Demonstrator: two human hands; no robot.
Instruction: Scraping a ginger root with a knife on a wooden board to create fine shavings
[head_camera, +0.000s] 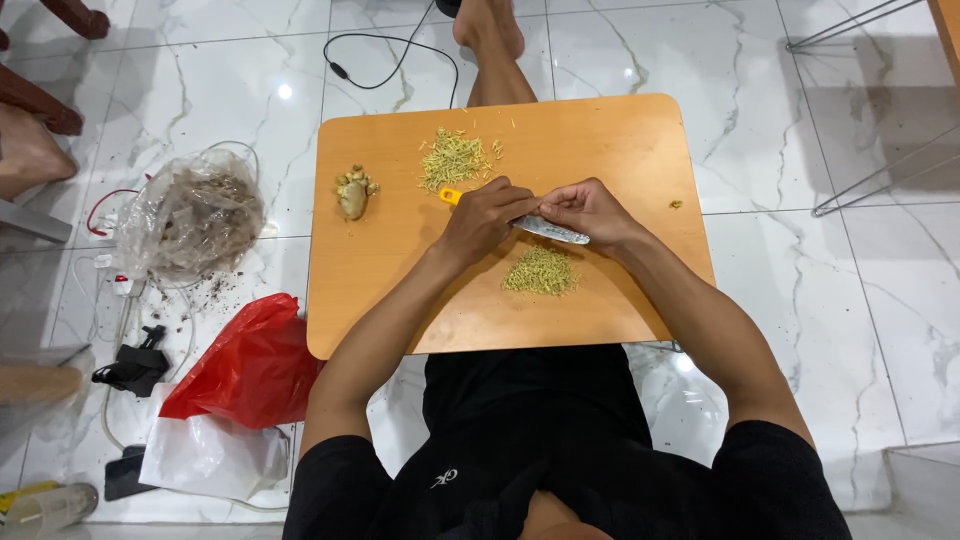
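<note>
A: Quickly, hands first. What is held?

B: A knife (540, 228) with an orange handle is gripped in the left hand (483, 215), fingers closed tight round the handle end. The blade tip side is pinched by the right hand (590, 210), closed too; something small may be held against the blade, but it cannot be made out.

A: Where is that located?

B: Over the middle of the small wooden table (640, 140), just above the near pile of shreds (541, 271).

A: Progress?

B: Two heaps of fine yellow-green shreds are seen. The far pile (453, 158) is spread near the table's back edge, the near pile sits below the hands. So a good share of cutting is judged done. A ginger-like root piece (352, 194) with small lumps beside it is left untouched at the left of the table, well apart from the knife. One stray crumb (676, 204) is noted at the right.

A: Off the table?

B: On the marble floor (850, 300), a clear plastic bag of brown scraps (195, 215) is noted to the left, a red plastic bag (250, 365) nearer, a white bag (210, 455) under it, and cables (375, 60) beyond. Remaining amount is judged small: only the root piece is visibly uncut.
</note>
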